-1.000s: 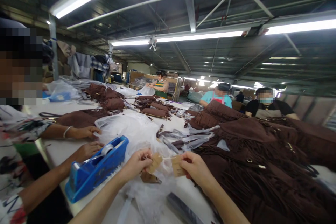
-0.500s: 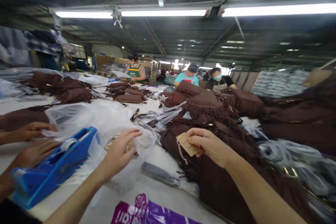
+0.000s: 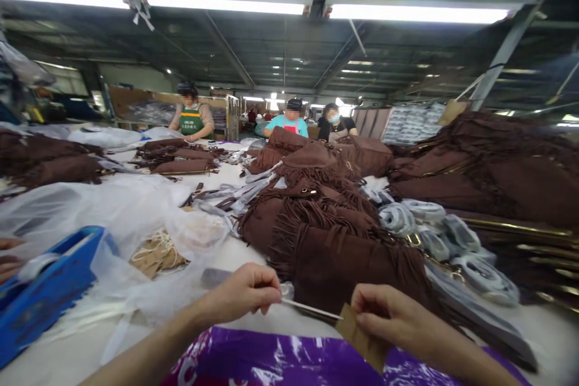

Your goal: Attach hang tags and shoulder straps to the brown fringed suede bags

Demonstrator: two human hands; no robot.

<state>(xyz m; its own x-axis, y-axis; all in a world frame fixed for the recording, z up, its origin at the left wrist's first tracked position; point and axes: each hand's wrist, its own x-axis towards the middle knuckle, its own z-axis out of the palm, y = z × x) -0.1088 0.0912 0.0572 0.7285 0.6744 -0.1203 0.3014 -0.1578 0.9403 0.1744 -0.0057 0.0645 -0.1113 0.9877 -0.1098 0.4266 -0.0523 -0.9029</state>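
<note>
Between thumb and fingers, my right hand (image 3: 384, 313) pinches a brown cardboard tag (image 3: 362, 341). A white string (image 3: 312, 309) runs taut from the tag to my left hand (image 3: 253, 291), whose closed fingers grip its other end. Both hands are above a shiny purple plastic bag (image 3: 271, 353) at the near edge. Just beyond them lies a fringed dark brown bag (image 3: 335, 265). More brown tags with white strings (image 3: 158, 254) rest in thin white plastic (image 3: 126, 211) on the left.
A blue tape dispenser (image 3: 49, 289) stands at the left, with another person's fingers (image 3: 6, 259) beside it. Wrapped straps (image 3: 484, 274) and piled brown bags (image 3: 534, 175) lie at the right. Several people work beyond the table, one in a green apron (image 3: 192, 122).
The view has turned right. My left hand has left the tag pile and now holds the string. My right hand has brought the tag lower and nearer, over the purple bag.
</note>
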